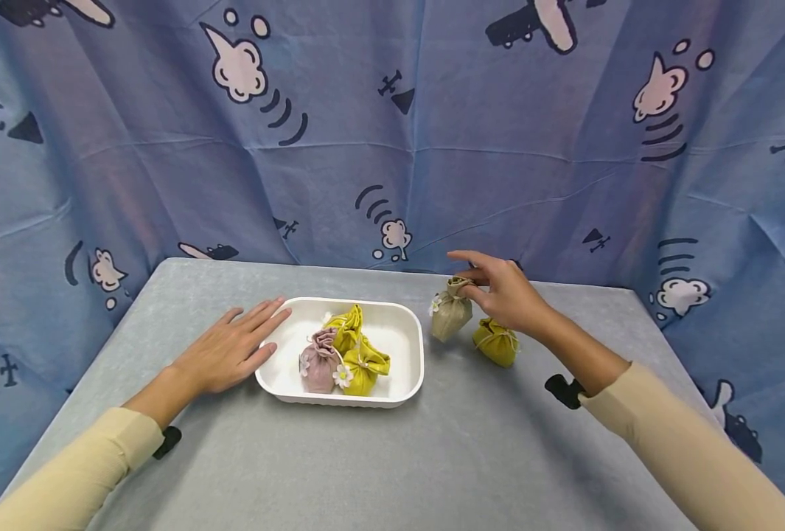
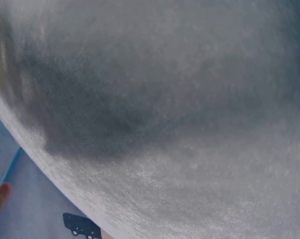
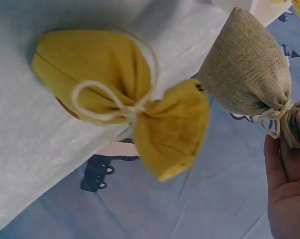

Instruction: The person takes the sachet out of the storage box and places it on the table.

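Note:
My right hand (image 1: pixel 501 291) pinches the gathered neck of a grey-beige drawstring pouch (image 1: pixel 451 317) with a small white flower. The right wrist view shows this linen pouch (image 3: pixel 249 64) hanging from the fingertips, its white cord tied in a bow. A yellow drawstring pouch (image 1: pixel 496 344) lies on the table under that wrist. My left hand (image 1: pixel 233 350) lies with its fingers extended at the left rim of a white tray (image 1: pixel 405 361). Inside the tray sit a pink pouch (image 1: pixel 319 365) and two yellow pouches (image 1: pixel 365 365), grouped together.
A grey cloth-covered table (image 1: pixel 392 464) carries everything. Behind it hangs a blue curtain (image 1: pixel 339 169) printed with planes and clouds, close to the table's back edge. Mostly table surface and shadow fill the left wrist view.

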Tool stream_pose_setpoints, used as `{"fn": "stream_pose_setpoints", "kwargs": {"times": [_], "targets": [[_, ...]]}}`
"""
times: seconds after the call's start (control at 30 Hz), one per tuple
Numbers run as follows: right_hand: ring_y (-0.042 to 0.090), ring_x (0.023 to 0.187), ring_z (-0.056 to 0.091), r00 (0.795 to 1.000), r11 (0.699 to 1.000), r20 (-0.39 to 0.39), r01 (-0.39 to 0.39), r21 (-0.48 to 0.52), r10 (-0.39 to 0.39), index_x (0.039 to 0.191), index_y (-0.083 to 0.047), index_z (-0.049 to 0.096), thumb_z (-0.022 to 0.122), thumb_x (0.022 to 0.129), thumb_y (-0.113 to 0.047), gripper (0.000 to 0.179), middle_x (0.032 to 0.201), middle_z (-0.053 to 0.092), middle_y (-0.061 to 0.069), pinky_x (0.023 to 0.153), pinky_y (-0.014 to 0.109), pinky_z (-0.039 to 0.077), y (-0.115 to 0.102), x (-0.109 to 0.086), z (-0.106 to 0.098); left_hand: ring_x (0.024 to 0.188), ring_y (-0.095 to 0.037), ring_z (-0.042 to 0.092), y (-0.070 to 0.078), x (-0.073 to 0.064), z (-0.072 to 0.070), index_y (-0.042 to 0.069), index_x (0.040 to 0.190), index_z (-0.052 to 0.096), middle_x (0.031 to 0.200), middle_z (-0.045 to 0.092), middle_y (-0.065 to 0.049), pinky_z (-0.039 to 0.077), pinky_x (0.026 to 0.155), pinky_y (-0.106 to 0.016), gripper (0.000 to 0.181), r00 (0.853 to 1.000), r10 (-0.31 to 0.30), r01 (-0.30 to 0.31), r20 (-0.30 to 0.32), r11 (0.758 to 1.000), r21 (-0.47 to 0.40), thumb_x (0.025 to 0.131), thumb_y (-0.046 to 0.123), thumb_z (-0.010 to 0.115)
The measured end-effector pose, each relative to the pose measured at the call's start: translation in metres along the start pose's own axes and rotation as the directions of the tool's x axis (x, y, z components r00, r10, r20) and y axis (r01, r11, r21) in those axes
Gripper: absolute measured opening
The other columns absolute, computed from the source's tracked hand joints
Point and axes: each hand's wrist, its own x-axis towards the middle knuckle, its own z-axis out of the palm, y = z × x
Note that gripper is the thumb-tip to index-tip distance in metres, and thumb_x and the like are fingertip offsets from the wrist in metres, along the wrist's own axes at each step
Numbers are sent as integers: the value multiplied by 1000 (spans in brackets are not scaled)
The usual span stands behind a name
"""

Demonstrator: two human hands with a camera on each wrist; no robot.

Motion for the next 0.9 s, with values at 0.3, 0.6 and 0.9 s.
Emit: {"fn": "stream_pose_setpoints", "kwargs": {"times": [0.3, 0.6, 0.9], "targets": [[31, 109, 68, 999, 999, 34, -43, 25, 42, 142, -5, 53, 66, 91, 6, 54, 128, 64, 19, 84, 45, 56, 20, -7, 12, 146, -34, 30, 0, 0, 0, 15, 159, 26, 164, 24, -9, 30, 109, -62, 61, 1000, -2, 2, 0, 1000, -2, 105, 38, 42], [32, 109, 68, 994, 996, 71, -82, -17, 83, 137, -2, 57, 68, 89, 7, 50, 128, 64, 20, 84, 41, 57, 35, -11, 26, 147, -33, 29, 1, 1, 0, 15, 160, 24, 164, 22, -9, 29, 109, -62, 61, 1000, -6, 6, 10, 1000, -4, 106, 39, 41], [30, 110, 67, 993, 996, 91, -77, -51, 81, 138, -3, 56, 68, 90, 7, 51, 132, 63, 18, 88, 45, 55, 37, -13, 27, 146, -34, 31, 0, 0, 0, 14, 159, 26, 163, 25, -11, 30, 108, -62, 61, 1000, -2, 2, 1, 1000, -1, 105, 37, 42]]}}
